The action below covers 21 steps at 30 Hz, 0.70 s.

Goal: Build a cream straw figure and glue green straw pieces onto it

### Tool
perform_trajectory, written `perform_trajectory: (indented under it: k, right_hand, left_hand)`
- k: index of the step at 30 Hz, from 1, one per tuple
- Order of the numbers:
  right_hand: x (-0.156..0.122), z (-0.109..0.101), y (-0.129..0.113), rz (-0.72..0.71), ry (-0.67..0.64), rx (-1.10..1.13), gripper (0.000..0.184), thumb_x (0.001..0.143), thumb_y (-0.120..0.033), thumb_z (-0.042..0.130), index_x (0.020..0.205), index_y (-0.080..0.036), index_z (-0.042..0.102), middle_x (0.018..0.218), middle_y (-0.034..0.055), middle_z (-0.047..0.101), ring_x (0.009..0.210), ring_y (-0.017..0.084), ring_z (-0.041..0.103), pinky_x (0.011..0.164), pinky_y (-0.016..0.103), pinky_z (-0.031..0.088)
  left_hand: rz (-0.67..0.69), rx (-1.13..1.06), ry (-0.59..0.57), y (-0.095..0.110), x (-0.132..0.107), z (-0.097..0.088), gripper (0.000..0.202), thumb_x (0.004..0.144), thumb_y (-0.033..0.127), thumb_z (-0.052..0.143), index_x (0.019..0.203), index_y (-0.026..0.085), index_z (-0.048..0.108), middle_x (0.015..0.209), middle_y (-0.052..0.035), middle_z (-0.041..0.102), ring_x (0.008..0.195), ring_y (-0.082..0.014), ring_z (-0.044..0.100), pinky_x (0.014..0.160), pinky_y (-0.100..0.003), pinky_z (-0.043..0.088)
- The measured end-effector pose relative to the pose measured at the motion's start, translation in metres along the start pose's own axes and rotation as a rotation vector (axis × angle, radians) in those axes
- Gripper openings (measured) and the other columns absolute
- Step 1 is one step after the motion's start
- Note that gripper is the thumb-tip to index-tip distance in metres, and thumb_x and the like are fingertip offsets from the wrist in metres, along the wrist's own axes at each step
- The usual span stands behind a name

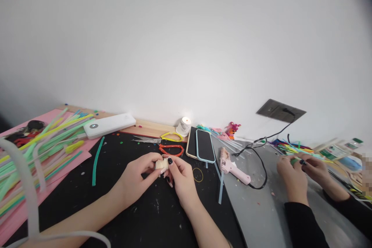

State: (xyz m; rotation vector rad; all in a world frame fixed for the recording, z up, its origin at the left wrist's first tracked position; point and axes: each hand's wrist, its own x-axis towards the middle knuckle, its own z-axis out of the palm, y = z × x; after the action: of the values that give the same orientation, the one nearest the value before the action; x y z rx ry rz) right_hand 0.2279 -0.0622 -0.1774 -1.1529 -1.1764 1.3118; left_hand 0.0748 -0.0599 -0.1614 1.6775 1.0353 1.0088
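Note:
Between my hands, above the black mat, is a small cream ribbed piece (161, 164) that looks like wound pipe cleaner. My left hand (138, 170) pinches it from the left, with thumb and forefinger closed on it. From the right, the fingers of my right hand (180, 174) are closed on its other side; one thumbnail is dark. Part of the piece is hidden behind the fingertips. Just beyond my hands lie scissors (172, 150) with red and yellow handles, blades pointing left. A single green pipe cleaner (98, 161) lies left of my left hand.
Many pastel pipe cleaners (43, 151) cover pink paper at left, beside a white power bank (110, 125). Two phones (205, 145), a white cup (184, 126) and a pink glue gun (235, 170) with its cord lie ahead. At right, a co-worker's hands (299, 174) hold something green.

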Motion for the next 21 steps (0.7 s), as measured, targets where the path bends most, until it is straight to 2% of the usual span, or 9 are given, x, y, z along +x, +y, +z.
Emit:
perform_trajectory:
  k: [8,12,21]
  right_hand:
    - [-0.0006,0.0007,-0.0006,-0.01,-0.001,0.02,0.042,0.078,-0.048,0.058,0.097,-0.012,0.067,0.052,-0.0036,0.05,0.039,0.006,0.035,0.035,0.017,0.026]
    - [-0.0005,0.0008,-0.0014,-0.009,-0.001,0.017,0.042,0.078,-0.048,0.058,0.096,-0.011,0.068,0.051,-0.0034,0.05,0.039,0.006,0.036,0.035,0.017,0.026]
    - [-0.0021,0.0014,-0.003,-0.012,0.004,-0.011,0.041,0.079,-0.047,0.057,0.096,-0.011,0.068,0.052,-0.0029,0.051,0.039,0.006,0.034,0.036,0.018,0.025]
  left_hand:
    - [-0.016,-0.047,0.027,0.0003,0.0001,0.0012,0.018,0.08,0.029,0.056,0.097,0.021,0.057,0.087,-0.0035,0.07,0.078,-0.0205,0.069,0.073,-0.031,0.056]
    - [-0.014,-0.042,0.023,-0.0011,0.0001,0.0015,0.015,0.08,0.029,0.056,0.092,0.021,0.059,0.087,-0.0037,0.071,0.08,-0.0209,0.069,0.073,-0.03,0.056]
    - [0.011,-0.032,0.032,-0.0062,-0.0004,0.0032,0.017,0.08,0.028,0.055,0.093,0.02,0.062,0.092,-0.0056,0.069,0.082,-0.0204,0.067,0.073,-0.03,0.056]
